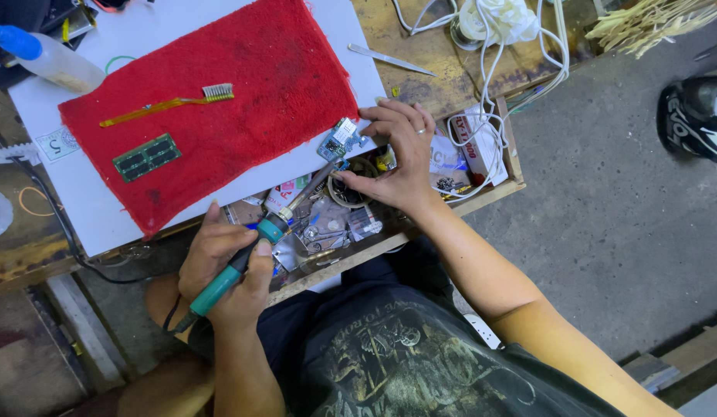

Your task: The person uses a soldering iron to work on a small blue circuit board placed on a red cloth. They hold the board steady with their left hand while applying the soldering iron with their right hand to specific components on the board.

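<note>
Head view, left hand: the left hand (223, 270) has its fingers wrapped tight around the teal handle of a soldering iron (254, 251), the tip angled up toward the right hand.
Head view, right hand: the right hand (397, 158) rests on the edge of the white board (104, 208), fingers curled together on a small blue circuit board (341, 139), pinning it at the corner of the red cloth (243, 93).
Iron tip: it sits just below the small blue circuit board, near a round tin (358, 179) in the open drawer (482, 189); whether it touches anything I cannot tell.
Progress: by my judgement soldering is at the start or in mid-course; no finished joint can be made out.
Set aside: a green memory module (146, 157) and a brush (169, 102) lie untouched on the red cloth, well apart from both hands.
Further off: tweezers (389, 59) lie on the wooden bench.
</note>
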